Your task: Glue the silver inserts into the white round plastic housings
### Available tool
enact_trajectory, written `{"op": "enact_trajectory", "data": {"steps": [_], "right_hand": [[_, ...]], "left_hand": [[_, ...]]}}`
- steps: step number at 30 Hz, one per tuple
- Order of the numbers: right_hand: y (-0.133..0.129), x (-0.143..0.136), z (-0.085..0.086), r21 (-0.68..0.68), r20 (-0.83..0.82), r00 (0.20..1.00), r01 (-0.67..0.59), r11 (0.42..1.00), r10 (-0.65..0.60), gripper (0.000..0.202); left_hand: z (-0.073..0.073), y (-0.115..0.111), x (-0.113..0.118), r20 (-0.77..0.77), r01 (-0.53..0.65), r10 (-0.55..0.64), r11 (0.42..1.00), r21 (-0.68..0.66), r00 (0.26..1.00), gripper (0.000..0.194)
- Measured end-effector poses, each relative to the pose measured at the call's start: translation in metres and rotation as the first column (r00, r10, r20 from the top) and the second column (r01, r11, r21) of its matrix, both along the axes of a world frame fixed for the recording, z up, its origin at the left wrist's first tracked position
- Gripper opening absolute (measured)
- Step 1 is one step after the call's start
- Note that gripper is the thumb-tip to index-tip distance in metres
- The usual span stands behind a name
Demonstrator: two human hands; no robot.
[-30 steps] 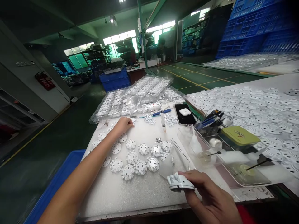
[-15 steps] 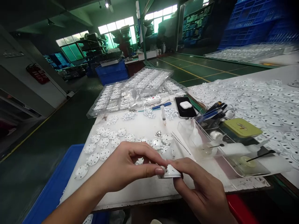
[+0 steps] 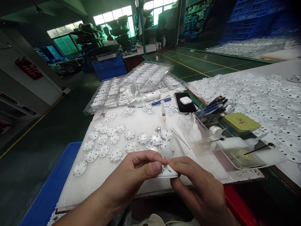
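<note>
At the near left, white round pieces (image 3: 92, 156) spread over our tabletop (image 3: 94, 175). Rightward, at the near edge, we clamp 1 white disc (image 3: 168, 172) between the fingers of our left hand (image 3: 130, 175) and right hand (image 3: 202, 185). Farther right sits a clear tray (image 3: 227, 158).

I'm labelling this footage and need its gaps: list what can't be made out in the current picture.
All in the head view:
- White part: largely hidden by the left hand and right hand.
- Discs just beyond the left hand: partly covered by it.
- Small white pieces: too small to tell their shape.
- Tin's lid picture: too small.
- Blue crates: cut off by the top edge.
</note>
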State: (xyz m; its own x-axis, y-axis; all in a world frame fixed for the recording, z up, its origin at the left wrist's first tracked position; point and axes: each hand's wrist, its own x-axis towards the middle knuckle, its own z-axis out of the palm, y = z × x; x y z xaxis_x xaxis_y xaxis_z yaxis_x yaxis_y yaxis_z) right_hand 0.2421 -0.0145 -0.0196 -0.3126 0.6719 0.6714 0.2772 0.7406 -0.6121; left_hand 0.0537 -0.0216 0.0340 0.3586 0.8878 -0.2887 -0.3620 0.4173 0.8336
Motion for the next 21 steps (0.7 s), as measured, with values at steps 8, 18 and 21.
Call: {"op": "enact_trajectory", "data": {"steps": [8,18,21], "right_hand": [[-0.001,-0.001,0.002,-0.008,0.018,1.000,0.008,1.000,-0.007,0.034],[-0.004,-0.001,-0.001,-0.096,-0.034,0.999,-0.040,0.995,0.037,0.032],[-0.004,-0.003,0.000,-0.161,-0.052,0.996,-0.079,0.984,0.072,0.028]], "left_hand": [[-0.001,-0.007,0.006,0.047,-0.058,0.060,0.997,-0.052,0.997,0.005],[-0.012,-0.002,-0.012,-0.360,0.104,0.086,0.873,0.476,0.929,0.025],[-0.016,-0.004,-0.018,-0.407,0.163,0.103,0.808,0.567,0.907,0.043]]}}
